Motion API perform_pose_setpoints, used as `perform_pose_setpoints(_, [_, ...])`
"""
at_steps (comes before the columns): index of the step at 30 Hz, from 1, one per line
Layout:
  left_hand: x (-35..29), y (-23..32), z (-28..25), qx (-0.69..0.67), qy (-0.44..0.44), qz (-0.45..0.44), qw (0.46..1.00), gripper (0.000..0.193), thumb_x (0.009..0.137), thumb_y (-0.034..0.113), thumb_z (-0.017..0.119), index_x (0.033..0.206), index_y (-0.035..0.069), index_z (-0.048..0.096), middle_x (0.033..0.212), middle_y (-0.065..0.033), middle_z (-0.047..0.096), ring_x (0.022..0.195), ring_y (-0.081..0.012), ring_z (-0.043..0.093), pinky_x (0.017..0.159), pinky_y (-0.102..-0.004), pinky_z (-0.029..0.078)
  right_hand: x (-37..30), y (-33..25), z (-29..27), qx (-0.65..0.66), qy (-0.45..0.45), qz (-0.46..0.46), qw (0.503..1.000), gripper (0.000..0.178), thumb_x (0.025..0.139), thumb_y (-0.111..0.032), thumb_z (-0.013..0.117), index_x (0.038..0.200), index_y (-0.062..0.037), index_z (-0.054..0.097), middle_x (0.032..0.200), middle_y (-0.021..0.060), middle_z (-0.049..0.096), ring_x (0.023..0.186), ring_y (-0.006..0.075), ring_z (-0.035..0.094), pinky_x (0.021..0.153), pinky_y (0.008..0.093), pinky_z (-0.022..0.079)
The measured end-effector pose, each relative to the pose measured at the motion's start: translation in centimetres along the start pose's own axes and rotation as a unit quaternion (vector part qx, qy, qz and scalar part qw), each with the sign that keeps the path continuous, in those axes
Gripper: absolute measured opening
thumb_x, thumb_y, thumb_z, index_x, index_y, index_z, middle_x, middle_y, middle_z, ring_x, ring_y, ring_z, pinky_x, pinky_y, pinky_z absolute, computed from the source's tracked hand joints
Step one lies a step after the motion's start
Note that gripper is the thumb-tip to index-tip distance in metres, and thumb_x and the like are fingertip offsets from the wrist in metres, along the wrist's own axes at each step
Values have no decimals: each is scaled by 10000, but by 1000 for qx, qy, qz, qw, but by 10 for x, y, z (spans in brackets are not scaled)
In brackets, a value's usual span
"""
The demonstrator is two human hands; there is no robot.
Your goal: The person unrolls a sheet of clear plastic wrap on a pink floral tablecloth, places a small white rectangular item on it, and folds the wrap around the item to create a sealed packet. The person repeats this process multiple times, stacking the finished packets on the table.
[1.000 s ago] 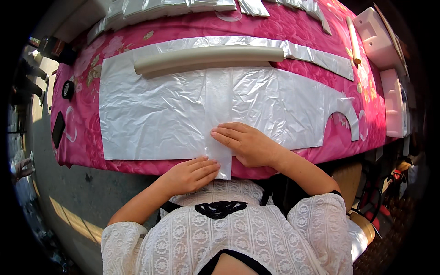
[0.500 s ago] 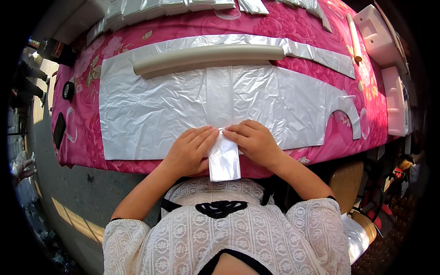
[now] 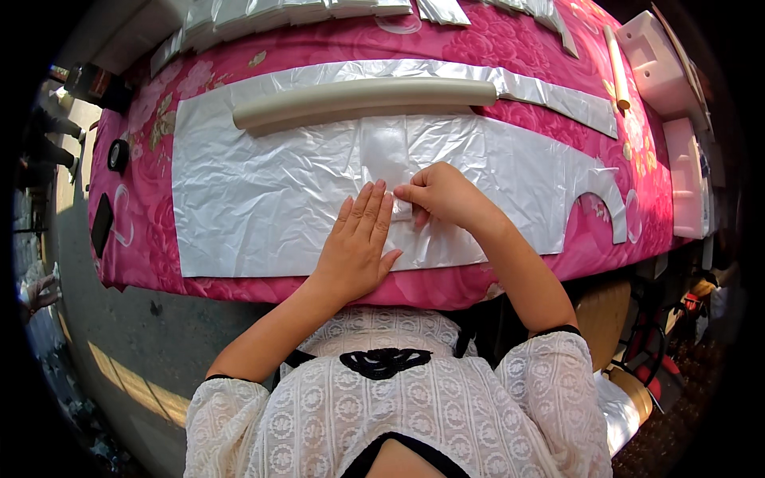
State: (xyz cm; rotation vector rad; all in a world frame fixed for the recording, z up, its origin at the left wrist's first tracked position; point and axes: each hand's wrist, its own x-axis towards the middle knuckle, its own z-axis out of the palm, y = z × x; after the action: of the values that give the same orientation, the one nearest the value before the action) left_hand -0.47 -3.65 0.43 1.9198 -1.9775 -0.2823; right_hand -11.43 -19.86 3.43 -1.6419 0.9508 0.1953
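Observation:
A wide stack of silvery-white plastic bags (image 3: 247, 191) lies flat and creased before me, with handle cut-outs at its right end. My left hand (image 3: 358, 247) rests flat on it, fingers stretched out and pointing away from me. Just to the right, my right hand (image 3: 446, 195) pinches the edge of a folded plastic bag (image 3: 403, 211), thumb and fingertips together. Much of that folded bag is hidden under my hands. Across the far part of the stack lies a thick grey-beige tube (image 3: 358, 95).
A pink flowered cloth (image 3: 534, 64) covers the table. Folded white bags (image 3: 295, 12) line the far edge. At the right are a thinner tube (image 3: 617, 68) and white foam boxes (image 3: 657, 60). A black tape roll (image 3: 119, 156) and dark phone-like slab (image 3: 103, 225) lie left.
The folded bag that hung over the table's near edge now lies on the stack. Both hands have moved farther from me; the left has flattened out, and the right pinches the bag's edge.

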Motion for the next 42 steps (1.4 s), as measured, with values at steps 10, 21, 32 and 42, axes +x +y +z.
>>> perform_pose_setpoints(10, [1,4,9,29,-23,-51,998,778,808,356,564,1373,-63,232,1454,-208,205,1364,-319,173,1099,-432,141,-22,15,31,-161,238,-170,943,335,719,-179,722,964,7,590,903,117,623,747,174,610,627,293,480])
perform_pose_setpoints(21, [21,-14,-6,31,81,7,996,574,665,53,615,1211,-49,467,1224,-176,512,1069,-296,520,887,-376,414,3,27,4,-343,154,-435,818,424,774,-138,612,1174,-23,531,1248,112,514,1171,258,464,988,350,382])
perform_pose_setpoints(32, [-11,-19,-19,-42,70,166,983,417,649,92,648,1054,10,589,1096,-114,620,961,-254,610,800,-361,476,-20,39,17,-236,122,-488,831,291,611,44,629,879,-68,635,901,30,641,837,218,589,725,318,490])
perform_pose_setpoints(42, [-11,-6,-25,-141,24,-69,987,494,756,154,645,1200,-17,512,876,-111,668,745,-242,636,677,-344,473,-31,35,19,-162,108,-266,944,105,783,-113,632,859,-56,676,713,77,637,631,217,583,591,283,448])
